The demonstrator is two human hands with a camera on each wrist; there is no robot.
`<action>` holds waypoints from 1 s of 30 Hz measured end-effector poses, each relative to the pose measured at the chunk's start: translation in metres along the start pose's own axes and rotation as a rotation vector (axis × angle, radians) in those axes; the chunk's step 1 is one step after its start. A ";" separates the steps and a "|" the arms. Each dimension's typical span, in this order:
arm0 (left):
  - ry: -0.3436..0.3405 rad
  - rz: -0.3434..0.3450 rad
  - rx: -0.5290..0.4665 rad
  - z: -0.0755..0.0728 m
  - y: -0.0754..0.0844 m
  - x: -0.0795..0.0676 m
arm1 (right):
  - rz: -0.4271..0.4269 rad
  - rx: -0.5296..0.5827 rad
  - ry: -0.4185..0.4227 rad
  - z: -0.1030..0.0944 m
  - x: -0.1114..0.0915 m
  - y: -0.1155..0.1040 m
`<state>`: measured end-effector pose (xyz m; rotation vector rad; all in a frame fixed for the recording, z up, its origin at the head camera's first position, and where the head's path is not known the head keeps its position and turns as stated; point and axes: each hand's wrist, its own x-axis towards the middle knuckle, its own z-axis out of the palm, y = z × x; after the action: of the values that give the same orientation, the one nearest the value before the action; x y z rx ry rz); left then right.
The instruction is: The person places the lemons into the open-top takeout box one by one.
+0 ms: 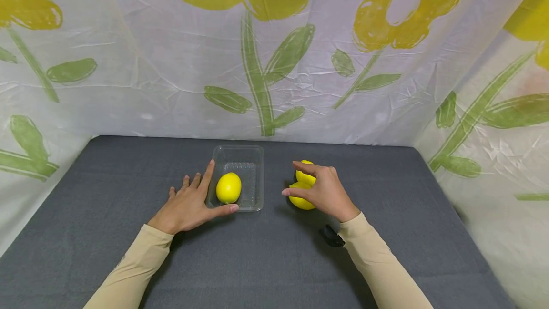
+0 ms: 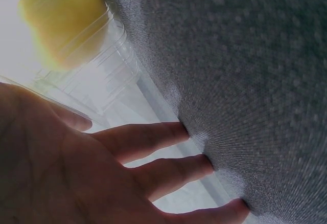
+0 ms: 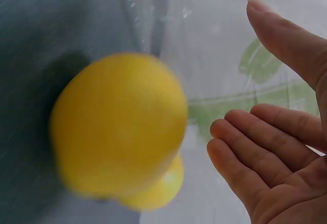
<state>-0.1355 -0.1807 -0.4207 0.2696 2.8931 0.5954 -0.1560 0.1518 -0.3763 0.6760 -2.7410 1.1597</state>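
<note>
A clear plastic tray (image 1: 256, 178) lies on the table with one lemon (image 1: 228, 188) inside. My left hand (image 1: 188, 208) is spread at the tray's left side, index fingertip by its far left rim and thumb along the near edge. In the left wrist view, the other fingertips (image 2: 181, 130) rest on the cloth beside the tray. To the right of the tray sit two more lemons, a nearer one (image 1: 300, 200) and a farther one (image 1: 302, 177). Over them hovers my right hand (image 1: 332, 194), thumb and fingers apart; the right wrist view shows a gap between it and the nearer lemon (image 3: 120, 127).
Dark grey cloth (image 1: 257, 261) covers the table. Behind it and at both sides hangs a white sheet (image 1: 171, 61) printed with yellow flowers. A small black object (image 1: 331, 236) shows beneath the right wrist.
</note>
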 end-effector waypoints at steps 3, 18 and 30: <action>0.000 -0.001 -0.002 0.000 0.000 -0.001 | 0.015 -0.011 0.019 -0.004 -0.010 0.010; -0.003 -0.005 -0.001 0.001 0.000 -0.001 | 0.048 -0.068 0.018 -0.008 -0.036 0.028; -0.002 -0.009 -0.003 0.000 0.002 -0.002 | 0.048 -0.090 -0.046 0.010 -0.037 0.030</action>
<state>-0.1334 -0.1790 -0.4201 0.2561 2.8900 0.5978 -0.1350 0.1770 -0.4125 0.6381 -2.8430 1.0341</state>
